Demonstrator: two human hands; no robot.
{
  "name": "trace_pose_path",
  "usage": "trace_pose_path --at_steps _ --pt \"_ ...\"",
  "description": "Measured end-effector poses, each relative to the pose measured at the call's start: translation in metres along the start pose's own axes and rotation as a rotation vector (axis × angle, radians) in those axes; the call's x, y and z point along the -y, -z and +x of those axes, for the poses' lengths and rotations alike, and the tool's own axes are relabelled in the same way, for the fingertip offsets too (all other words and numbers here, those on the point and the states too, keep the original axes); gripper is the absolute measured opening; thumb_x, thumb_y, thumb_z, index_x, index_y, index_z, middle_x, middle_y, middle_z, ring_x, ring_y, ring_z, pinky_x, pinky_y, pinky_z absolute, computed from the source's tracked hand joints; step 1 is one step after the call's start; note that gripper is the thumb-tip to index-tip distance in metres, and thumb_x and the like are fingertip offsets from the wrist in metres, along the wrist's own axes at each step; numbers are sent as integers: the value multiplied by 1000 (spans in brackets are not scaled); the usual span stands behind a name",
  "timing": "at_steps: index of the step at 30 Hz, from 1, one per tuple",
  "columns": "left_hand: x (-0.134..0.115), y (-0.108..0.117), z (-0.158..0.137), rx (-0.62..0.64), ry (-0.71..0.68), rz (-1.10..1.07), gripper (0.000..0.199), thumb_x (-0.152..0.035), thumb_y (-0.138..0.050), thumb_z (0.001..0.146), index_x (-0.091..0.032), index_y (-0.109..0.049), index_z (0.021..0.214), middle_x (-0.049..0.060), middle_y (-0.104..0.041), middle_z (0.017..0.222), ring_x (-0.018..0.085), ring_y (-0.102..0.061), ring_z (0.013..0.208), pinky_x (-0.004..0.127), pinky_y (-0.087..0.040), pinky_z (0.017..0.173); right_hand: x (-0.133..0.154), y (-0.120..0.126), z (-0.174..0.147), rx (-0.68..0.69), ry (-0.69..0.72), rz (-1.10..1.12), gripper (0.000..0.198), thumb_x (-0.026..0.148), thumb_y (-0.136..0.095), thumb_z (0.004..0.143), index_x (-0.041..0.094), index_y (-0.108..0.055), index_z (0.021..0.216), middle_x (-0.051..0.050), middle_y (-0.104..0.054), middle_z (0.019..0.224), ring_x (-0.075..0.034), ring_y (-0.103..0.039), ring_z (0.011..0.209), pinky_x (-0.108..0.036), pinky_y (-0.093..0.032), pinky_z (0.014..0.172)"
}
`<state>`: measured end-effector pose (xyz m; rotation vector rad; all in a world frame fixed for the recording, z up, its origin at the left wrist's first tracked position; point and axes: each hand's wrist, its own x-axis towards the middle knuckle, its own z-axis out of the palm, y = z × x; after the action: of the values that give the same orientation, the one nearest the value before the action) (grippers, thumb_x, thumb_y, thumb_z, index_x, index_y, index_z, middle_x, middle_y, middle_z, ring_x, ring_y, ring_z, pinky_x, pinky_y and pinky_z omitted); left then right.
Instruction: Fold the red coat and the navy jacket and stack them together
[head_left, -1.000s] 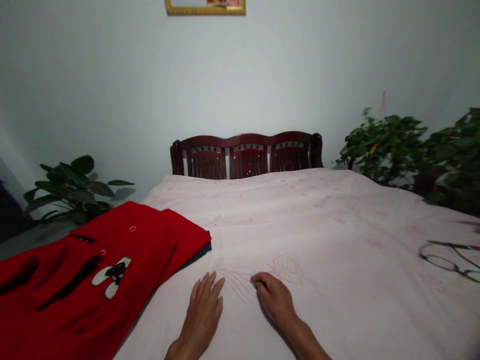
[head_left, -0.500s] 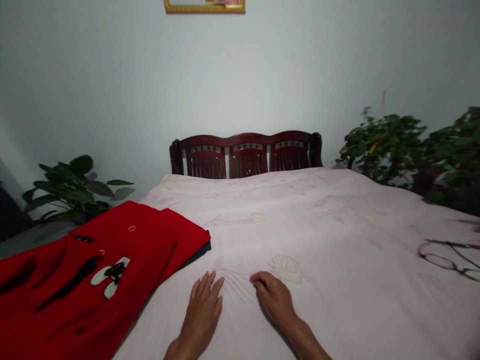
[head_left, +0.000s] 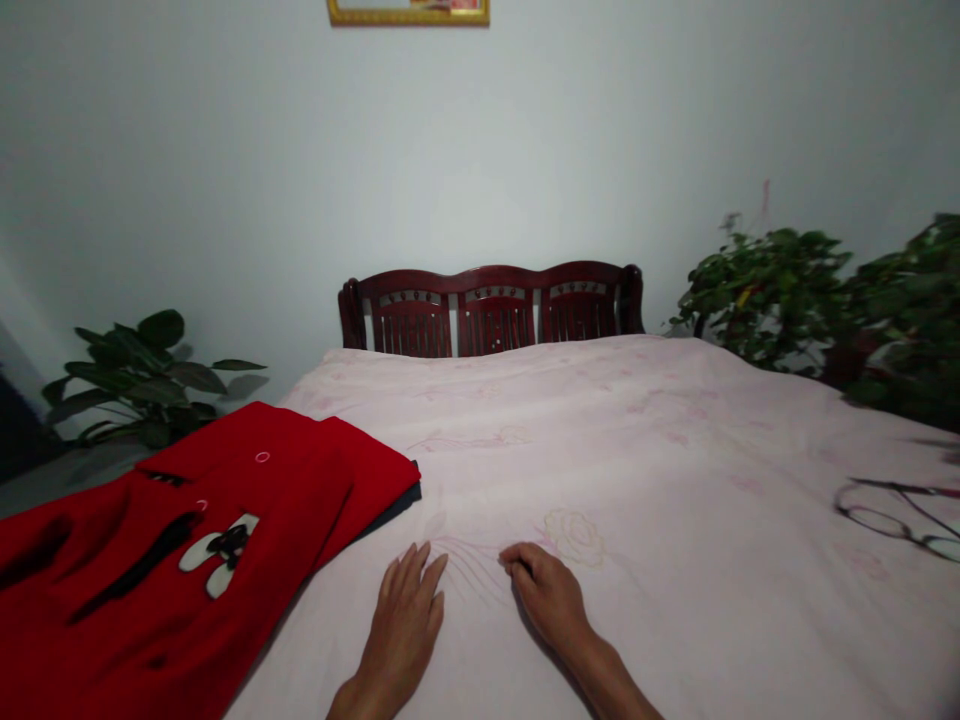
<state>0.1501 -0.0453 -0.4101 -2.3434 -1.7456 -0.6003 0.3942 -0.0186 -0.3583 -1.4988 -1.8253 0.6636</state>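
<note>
My left hand lies palm down on a pale pink bedsheet with a stitched flower pattern. Its fingers are stretched out and slightly apart, and nothing is in it. To its right, my right hand rests on the same sheet with its fingers curled in, beside a stitched flower. No object shows in that hand; its palm is hidden. Left of both hands is a red garment with pink rings and a black-and-white design, touched by neither hand. A dark cloth edge shows beneath it.
A pair of eyeglasses lies on the bed at the right. Beyond the bed stands a dark red carved wooden headboard against the wall. Leafy plants flank the bed, one at the left and others at the right.
</note>
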Motion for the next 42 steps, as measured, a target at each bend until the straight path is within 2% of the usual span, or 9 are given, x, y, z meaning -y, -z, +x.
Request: trace_pose_path --at_steps 23,42 --pt "2 -4 -1 -17 -12 26 48 -18 -40 95 -28 -49 141 5 -49 149 23 -40 141 49 -34 115 -1 -1 -1 -7 3 4 29 25 -44 84 27 -71 93 2 -74 101 -17 -65 97 -28 -43 84" --pt "0 1 0 29 11 5 48 -19 -40 95 -28 -49 142 6 -48 150 24 -38 142 50 -33 116 -3 -3 2 -4 0 0 28 26 -45 84 27 -71 92 2 -73 101 -16 -64 96 -27 -42 83"
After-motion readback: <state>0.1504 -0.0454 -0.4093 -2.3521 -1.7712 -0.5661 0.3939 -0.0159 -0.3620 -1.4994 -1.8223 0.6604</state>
